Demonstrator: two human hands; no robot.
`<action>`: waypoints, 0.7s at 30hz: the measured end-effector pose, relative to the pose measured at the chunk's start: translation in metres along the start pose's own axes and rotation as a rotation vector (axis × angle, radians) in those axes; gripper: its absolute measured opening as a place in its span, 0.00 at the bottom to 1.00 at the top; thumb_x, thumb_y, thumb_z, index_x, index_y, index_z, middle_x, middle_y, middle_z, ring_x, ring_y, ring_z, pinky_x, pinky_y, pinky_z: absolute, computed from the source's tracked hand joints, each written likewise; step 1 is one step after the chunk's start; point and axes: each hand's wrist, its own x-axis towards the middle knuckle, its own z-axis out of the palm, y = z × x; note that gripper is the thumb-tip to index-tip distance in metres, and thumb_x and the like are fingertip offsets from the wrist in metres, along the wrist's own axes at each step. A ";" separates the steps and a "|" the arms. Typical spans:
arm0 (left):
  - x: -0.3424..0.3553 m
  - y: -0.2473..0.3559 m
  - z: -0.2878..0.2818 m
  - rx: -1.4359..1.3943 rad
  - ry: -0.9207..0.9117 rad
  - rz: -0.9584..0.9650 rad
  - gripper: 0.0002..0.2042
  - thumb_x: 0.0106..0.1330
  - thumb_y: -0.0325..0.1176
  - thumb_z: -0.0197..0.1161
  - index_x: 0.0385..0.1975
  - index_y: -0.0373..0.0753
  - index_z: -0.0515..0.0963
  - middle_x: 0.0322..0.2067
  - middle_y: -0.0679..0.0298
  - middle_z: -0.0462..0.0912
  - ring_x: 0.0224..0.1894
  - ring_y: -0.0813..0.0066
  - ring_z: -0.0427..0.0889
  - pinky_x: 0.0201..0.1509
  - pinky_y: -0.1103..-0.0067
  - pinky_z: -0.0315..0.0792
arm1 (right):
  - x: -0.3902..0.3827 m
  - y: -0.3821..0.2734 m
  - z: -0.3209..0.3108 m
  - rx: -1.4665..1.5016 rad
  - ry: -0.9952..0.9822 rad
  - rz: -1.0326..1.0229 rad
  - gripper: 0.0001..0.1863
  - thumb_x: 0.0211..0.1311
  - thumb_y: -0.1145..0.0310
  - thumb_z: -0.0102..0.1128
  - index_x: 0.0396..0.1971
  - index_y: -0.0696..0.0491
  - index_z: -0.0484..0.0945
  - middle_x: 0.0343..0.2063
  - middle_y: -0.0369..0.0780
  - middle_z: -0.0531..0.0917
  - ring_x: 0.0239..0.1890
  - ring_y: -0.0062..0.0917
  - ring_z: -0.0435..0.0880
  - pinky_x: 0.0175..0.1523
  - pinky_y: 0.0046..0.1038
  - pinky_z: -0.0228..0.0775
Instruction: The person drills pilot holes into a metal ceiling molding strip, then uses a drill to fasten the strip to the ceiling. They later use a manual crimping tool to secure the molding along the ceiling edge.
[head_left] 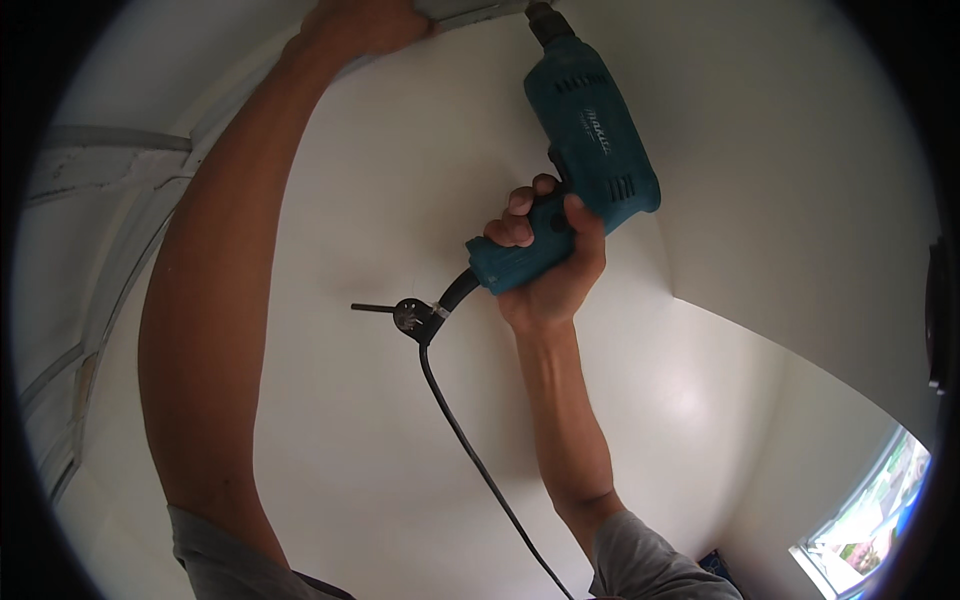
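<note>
Our right hand (575, 268) grips the teal drill (602, 120) at upper centre; what our left hand (362, 26), beside the metal rail (478, 15) at top, holds we cannot tell. A black cord (468, 448) runs to bottom centre; a window (868, 515) sits lower right.

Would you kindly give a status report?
Right hand gripping teal drill, chuck up; left hand raised by grey strip; black cord hanging below, away from chuck.

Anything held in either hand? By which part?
Right hand: the teal drill, by its handle. Left hand: up at the metal frame; whether it grips anything cannot be told.
</note>
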 end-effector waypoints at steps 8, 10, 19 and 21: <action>-0.001 0.003 0.000 0.035 -0.014 -0.059 0.24 0.57 0.41 0.73 0.45 0.25 0.82 0.46 0.40 0.85 0.50 0.47 0.85 0.54 0.62 0.79 | 0.000 0.002 0.000 -0.046 0.012 -0.032 0.15 0.63 0.61 0.57 0.45 0.54 0.73 0.30 0.43 0.81 0.24 0.24 0.76 0.33 0.29 0.71; 0.000 0.004 0.000 0.059 -0.021 -0.059 0.24 0.57 0.41 0.73 0.46 0.26 0.82 0.46 0.41 0.85 0.50 0.47 0.85 0.55 0.62 0.78 | -0.001 0.001 0.001 -0.058 0.010 -0.037 0.17 0.63 0.60 0.57 0.47 0.55 0.73 0.34 0.45 0.82 0.24 0.24 0.77 0.33 0.29 0.72; -0.005 0.005 0.002 0.024 -0.048 -0.093 0.23 0.59 0.39 0.72 0.47 0.26 0.81 0.47 0.41 0.85 0.50 0.48 0.85 0.55 0.62 0.79 | 0.004 0.002 -0.006 -0.027 -0.012 0.004 0.24 0.62 0.57 0.59 0.53 0.56 0.72 0.46 0.50 0.84 0.23 0.22 0.79 0.34 0.27 0.72; -0.006 0.003 0.000 -0.003 -0.024 -0.057 0.23 0.60 0.39 0.72 0.48 0.26 0.81 0.47 0.41 0.84 0.50 0.48 0.85 0.55 0.63 0.79 | 0.004 0.002 -0.006 -0.035 -0.013 0.005 0.24 0.62 0.57 0.59 0.53 0.55 0.72 0.45 0.49 0.84 0.23 0.22 0.79 0.34 0.27 0.72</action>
